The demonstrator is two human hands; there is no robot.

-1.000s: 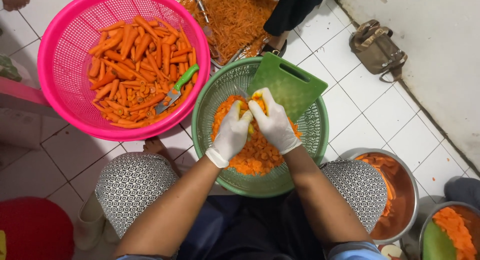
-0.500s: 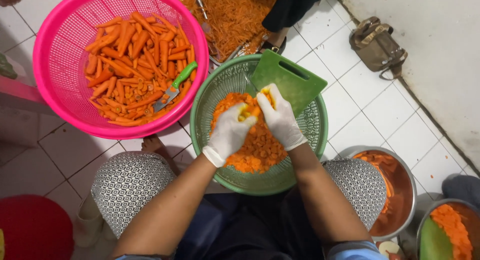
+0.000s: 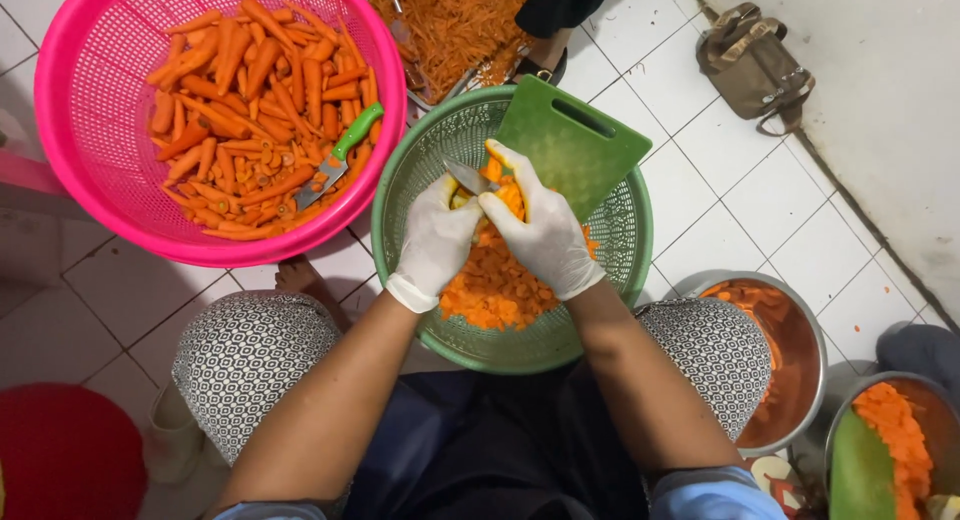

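1. The left hand [image 3: 437,242] grips a small knife [image 3: 466,175]; the right hand [image 3: 543,230] pinches a carrot piece [image 3: 503,187] over the green basket [image 3: 612,310].
2. Judging by the heap of cut carrot [image 3: 492,283] there, much is done.
3. The pink basket [image 3: 75,145] at far left holds many whole carrots [image 3: 240,80]: plenty left.
4. Gloves hide the knife's handle and most of the piece.

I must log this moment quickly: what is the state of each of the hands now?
Left hand: closed, holding a knife.
Right hand: closed on a carrot piece over the green basket.
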